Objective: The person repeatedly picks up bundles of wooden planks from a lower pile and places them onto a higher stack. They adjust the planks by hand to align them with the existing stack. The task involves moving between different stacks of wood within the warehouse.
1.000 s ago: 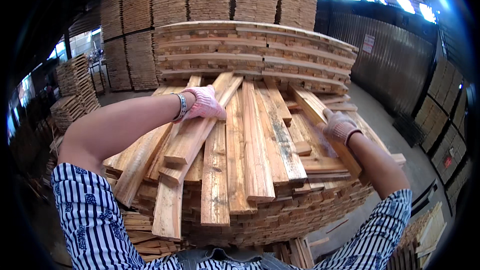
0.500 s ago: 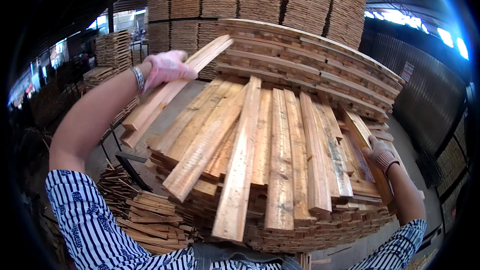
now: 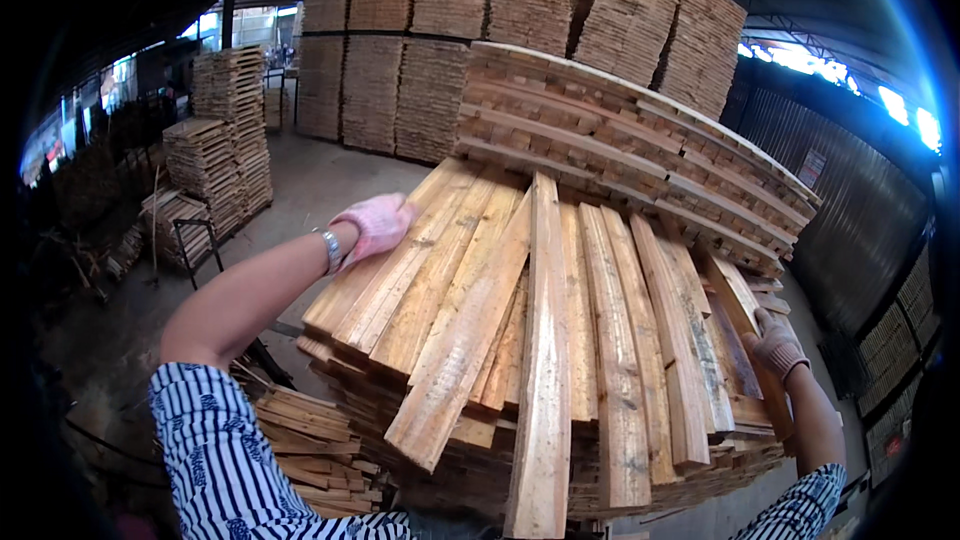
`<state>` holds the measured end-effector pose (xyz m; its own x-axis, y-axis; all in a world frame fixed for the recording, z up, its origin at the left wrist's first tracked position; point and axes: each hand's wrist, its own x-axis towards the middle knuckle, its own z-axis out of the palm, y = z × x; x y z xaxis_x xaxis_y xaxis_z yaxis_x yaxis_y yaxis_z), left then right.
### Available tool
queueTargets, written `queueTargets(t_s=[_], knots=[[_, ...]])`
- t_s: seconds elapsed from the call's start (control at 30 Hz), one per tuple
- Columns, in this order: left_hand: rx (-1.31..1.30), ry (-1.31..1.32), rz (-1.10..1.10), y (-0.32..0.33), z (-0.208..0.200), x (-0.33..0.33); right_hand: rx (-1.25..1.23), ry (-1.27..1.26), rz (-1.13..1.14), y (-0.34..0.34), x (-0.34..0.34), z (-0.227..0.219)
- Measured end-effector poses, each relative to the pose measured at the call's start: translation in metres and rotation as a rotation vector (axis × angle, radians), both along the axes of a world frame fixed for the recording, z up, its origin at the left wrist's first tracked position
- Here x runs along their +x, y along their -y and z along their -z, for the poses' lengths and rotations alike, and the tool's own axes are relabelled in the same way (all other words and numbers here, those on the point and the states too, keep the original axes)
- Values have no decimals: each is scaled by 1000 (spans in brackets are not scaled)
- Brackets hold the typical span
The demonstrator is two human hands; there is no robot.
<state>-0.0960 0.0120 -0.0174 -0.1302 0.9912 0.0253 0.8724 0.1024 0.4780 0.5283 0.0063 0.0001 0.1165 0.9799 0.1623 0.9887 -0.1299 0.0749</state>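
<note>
My left hand (image 3: pixel 372 227), in a pink-and-white glove, is closed on the outer edge of the leftmost wooden board (image 3: pixel 345 300), which lies on top of the board pile. Its fingertips are partly hidden. On the right side of the pile, my right hand (image 3: pixel 773 343), in a pale knitted glove, grips a wooden board (image 3: pixel 733 292) standing on its narrow edge. Between my hands, loose boards fan out unevenly. One long board (image 3: pixel 545 360) juts nearest to me, and another board (image 3: pixel 455 370) lies slanted across its neighbours.
Behind the pile rises a crosswise stack of boards (image 3: pixel 630 130), with tall timber stacks (image 3: pixel 430 70) farther back. Scrap wood (image 3: pixel 310 445) lies low at the left. Smaller stacks (image 3: pixel 205 165) stand at far left; a corrugated metal wall (image 3: pixel 850 210) runs along the right.
My left hand has brought the raised boards down and rightward onto the pile's left side. My right hand keeps its grip on the right-hand board. The view has shifted slightly.
</note>
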Motion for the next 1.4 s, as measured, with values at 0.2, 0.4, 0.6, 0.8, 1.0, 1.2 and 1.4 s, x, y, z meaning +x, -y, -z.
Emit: queueTargets(t_s=[0.2, 0.4, 0.6, 0.8, 1.0, 1.2, 1.4], knots=[[8, 85, 76, -13, 6, 8, 101, 114, -224, -11, 48, 16], [-237, -617, 52, -10, -38, 17, 207, 200, 27, 2, -54, -11], [13, -341, 434, -40, 0, 54, 54, -291, -315, 43, -194, -31], [114, -235, 389, -42, 14, 82, -94, -315, -174, 14, -190, -30], [108, -319, 379, -29, 10, 75, -159, -315, -316, 46, -232, -54], [161, -254, 414, -40, 14, 81, -210, 345, -569, -2, -254, -12], [203, -171, 410, -46, 21, 75, -208, 982, -1053, -39, -270, -27]])
